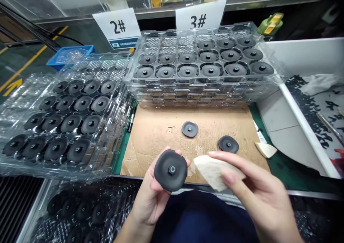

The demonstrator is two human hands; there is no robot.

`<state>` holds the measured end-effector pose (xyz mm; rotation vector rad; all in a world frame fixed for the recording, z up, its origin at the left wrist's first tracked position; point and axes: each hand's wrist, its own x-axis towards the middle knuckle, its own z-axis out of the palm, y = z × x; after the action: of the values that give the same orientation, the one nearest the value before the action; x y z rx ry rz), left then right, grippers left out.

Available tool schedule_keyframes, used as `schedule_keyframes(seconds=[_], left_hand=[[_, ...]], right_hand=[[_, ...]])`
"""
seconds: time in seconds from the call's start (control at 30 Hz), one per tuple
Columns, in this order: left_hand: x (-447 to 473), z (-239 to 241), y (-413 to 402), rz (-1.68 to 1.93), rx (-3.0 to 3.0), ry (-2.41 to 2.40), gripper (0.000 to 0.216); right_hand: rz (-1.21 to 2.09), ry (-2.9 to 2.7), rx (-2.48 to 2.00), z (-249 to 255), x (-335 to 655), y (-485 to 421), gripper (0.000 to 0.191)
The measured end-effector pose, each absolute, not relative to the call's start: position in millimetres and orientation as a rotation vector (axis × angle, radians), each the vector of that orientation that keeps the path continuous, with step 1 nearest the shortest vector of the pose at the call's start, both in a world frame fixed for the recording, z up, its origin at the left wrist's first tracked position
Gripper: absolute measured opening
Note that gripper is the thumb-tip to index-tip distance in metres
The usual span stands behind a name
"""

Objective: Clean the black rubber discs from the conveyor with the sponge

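My left hand (153, 203) grips a black rounded-square disc (172, 180) by its edge, its small central peg facing up at me. Close by on the right, my right hand (258, 185) pinches a folded cream-white pad (215, 169) between thumb and fingers. A small gap separates the pad from the held disc. Two similar pieces, a smaller black disc (190, 129) and another black disc (228, 144), lie on the cardboard sheet (153, 128) beyond my hands.
Stacked clear plastic trays (193, 89) with black discs stand at the back, and more trays (61, 128) at left. A white bin (298, 117) with small black parts is at right, near another cream pad (266, 150). A green-yellow object (271, 24) stands behind.
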<state>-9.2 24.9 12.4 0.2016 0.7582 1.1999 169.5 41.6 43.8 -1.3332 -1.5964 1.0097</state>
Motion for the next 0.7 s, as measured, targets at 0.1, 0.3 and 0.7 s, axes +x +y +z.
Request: schedule_keyframes(seconds=[0.1,0.3,0.7], left_hand=[[-8,9,23,1.189,0.211,0.777,0.053],[-13,1,18,1.233,0.202,0.93,0.055],[-18,1,30,1.276,0.095,0.834,0.052]], right_hand=[[0.811,-1.892,-0.995,57,157,52,0.039],[0.709,-2.27,-1.072,62,147,62,0.038],[0.976,-1.99,-1.369,-40,174,56,0.028]])
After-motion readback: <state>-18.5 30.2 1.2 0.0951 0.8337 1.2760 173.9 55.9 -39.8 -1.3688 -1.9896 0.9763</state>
